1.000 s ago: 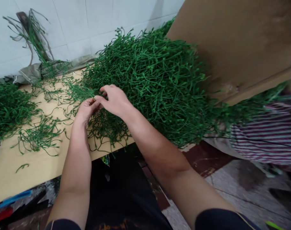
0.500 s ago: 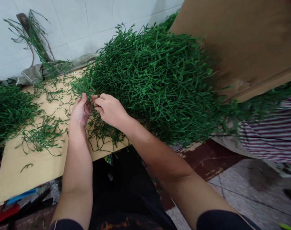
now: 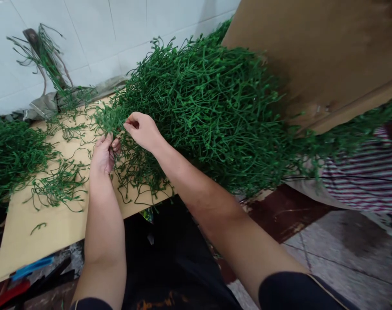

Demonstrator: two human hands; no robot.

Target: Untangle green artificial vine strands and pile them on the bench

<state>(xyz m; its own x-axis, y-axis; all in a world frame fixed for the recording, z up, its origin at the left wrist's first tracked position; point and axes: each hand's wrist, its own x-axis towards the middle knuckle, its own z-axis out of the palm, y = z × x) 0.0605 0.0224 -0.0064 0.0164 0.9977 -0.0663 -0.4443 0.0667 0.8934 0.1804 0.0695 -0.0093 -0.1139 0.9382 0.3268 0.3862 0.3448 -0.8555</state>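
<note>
My left hand (image 3: 105, 153) is closed round the lower end of a small bunch of thin green stems (image 3: 108, 117), whose budded tips fan out above the fingers. Just to its right, my right hand (image 3: 143, 130) is pinched, thumb against fingertips, at the edge of that bunch; what lies between the fingertips is too small to make out. Beside and beyond my right hand rises a big heap of the same green stems (image 3: 202, 99), with small knobby ends. Loose stems (image 3: 141, 170) lie under my right wrist.
A tan board (image 3: 54, 228) carries a small loose cluster of stems (image 3: 58, 183) and another heap (image 3: 17, 157) at left. A brown cardboard sheet (image 3: 325, 60) leans over the big heap. Stems hang on a post (image 3: 37, 51) by the tiled wall. Striped cloth (image 3: 360, 181) is at right.
My right hand has lifted slightly up and away from my left, its fingertips now at the bunch's side. My left hand has lowered a little, its fingers curled more closely.
</note>
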